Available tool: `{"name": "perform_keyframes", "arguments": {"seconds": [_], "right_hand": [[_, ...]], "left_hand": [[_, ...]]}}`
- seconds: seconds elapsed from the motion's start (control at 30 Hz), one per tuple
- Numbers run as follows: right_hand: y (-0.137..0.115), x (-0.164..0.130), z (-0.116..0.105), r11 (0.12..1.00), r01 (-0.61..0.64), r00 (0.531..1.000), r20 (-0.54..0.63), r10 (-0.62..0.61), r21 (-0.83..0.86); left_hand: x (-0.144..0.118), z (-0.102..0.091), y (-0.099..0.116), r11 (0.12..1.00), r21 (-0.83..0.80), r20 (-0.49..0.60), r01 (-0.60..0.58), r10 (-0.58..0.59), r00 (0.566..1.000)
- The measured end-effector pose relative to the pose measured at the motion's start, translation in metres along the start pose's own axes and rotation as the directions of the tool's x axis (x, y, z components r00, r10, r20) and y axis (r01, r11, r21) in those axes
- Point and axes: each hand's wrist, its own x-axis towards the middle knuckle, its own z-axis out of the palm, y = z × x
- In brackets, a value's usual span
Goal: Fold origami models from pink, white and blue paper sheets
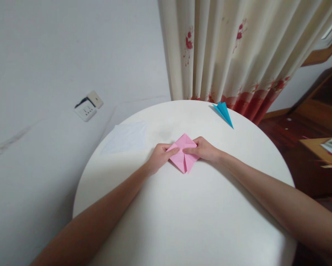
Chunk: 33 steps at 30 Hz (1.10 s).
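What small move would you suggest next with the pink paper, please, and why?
I would probably ease the near points of the pink paper closer together: a narrow split separates them at the edge facing the viewer. The left hand and right hand already pinch opposite side corners, thumbs on top, so a slight inward nudge seems within easy reach.

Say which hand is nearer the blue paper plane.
Right: the right hand is below and left of the blue plane in view; the left hand is farther left, across the pink paper.
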Motion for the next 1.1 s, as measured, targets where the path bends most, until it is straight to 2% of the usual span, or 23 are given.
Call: {"name": "perform_keyframes", "arguments": {"seconds": [0.23,0.47,0.73,0.87,1.0,1.1], "right_hand": [[0.000,0.001,0.001,1.000,-0.001,0.999,-0.044,0.002,0.018],[0.001,0.004,-0.005,1.000,-0.009,0.996,-0.093,0.012,0.028],[-0.003,0.004,-0.011,0.997,-0.031,0.989,-0.145,0.041,0.068],[-0.007,0.002,-0.011,0.994,-0.047,0.988,-0.139,0.061,0.098],[-0.006,0.001,-0.012,0.992,-0.045,0.992,-0.111,0.058,0.115],[-0.005,0.001,-0.012,0.989,-0.044,0.995,-0.078,0.056,0.144]], "left_hand": [[0.001,0.001,0.000,1.000,0.022,-0.019,-0.010,0.011,1.000],[0.000,0.002,0.003,0.999,-0.016,-0.157,-0.029,0.026,0.987],[0.003,0.001,-0.002,0.996,-0.067,-0.240,-0.062,0.044,0.970],[0.005,0.001,-0.005,0.988,-0.089,-0.278,-0.123,0.094,0.956],[0.003,0.003,-0.005,0.968,-0.058,-0.195,-0.244,0.229,0.954],[0.001,0.004,-0.006,0.962,0.047,-0.150,-0.267,0.271,0.951]]}}
